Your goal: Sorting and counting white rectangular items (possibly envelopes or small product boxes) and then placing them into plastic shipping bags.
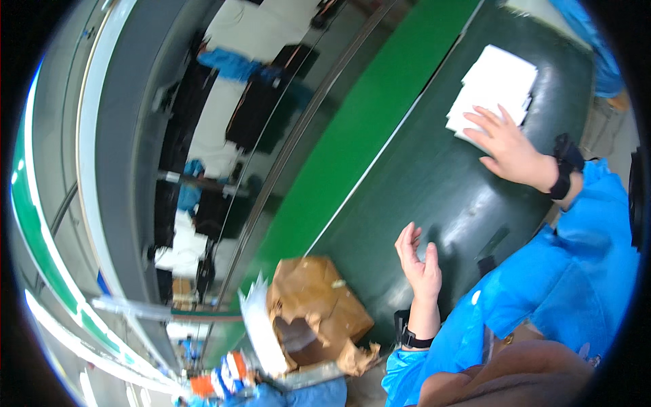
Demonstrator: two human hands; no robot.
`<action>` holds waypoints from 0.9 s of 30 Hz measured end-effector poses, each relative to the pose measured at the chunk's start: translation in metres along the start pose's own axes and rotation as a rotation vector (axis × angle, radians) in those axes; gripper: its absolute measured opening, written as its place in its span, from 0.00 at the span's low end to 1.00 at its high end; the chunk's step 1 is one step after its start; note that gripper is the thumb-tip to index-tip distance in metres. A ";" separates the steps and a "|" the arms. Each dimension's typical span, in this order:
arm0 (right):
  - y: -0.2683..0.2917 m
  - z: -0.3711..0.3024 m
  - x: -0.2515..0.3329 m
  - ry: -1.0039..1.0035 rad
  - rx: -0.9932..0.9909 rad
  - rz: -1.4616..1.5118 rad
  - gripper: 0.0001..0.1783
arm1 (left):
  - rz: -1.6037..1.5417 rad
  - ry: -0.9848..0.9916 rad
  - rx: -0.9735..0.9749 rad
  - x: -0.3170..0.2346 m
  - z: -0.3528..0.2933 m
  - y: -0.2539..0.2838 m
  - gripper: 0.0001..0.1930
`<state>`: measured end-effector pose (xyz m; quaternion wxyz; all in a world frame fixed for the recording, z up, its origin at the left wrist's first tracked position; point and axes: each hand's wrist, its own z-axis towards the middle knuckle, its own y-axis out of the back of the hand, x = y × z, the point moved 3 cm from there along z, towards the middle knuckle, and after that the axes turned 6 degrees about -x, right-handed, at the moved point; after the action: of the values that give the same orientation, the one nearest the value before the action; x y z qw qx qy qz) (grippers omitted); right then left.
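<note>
A loose stack of white sheets (491,88) lies at the far right of the dark green tabletop (380,210), its edges unevenly fanned. Fingers spread, my right hand (505,146) rests over the near edge of that stack. My left hand (422,264) hovers above the tabletop with nothing in it. Its fingers are slightly bent and the thumb stands apart. Both wrists wear black bands, and blue sleeves cover my arms.
A torn brown paper package (312,298) stands at the lower left of the tabletop, with white sheets (263,325) beside it. A bright green strip (352,142) runs along the table's far side. People in blue work beyond it; another blue garment (597,47) shows upper right.
</note>
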<state>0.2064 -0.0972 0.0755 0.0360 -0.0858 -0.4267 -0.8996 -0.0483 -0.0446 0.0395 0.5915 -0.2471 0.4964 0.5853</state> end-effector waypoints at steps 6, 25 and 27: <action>-0.060 -0.032 0.069 0.316 0.337 0.536 0.29 | 0.435 -0.153 -0.198 -0.058 -0.027 0.109 0.23; -0.109 -0.062 0.131 0.600 0.509 0.671 0.23 | 1.409 0.474 -0.466 -0.038 -0.043 0.403 0.16; -0.110 -0.061 0.132 0.609 0.512 0.674 0.23 | 1.462 0.432 -0.505 -0.044 -0.039 0.398 0.14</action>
<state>0.0540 -0.0741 -0.0215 0.4659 0.0586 -0.5518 -0.6892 -0.4255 -0.0218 0.1777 -0.1248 -0.0936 0.4887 0.8584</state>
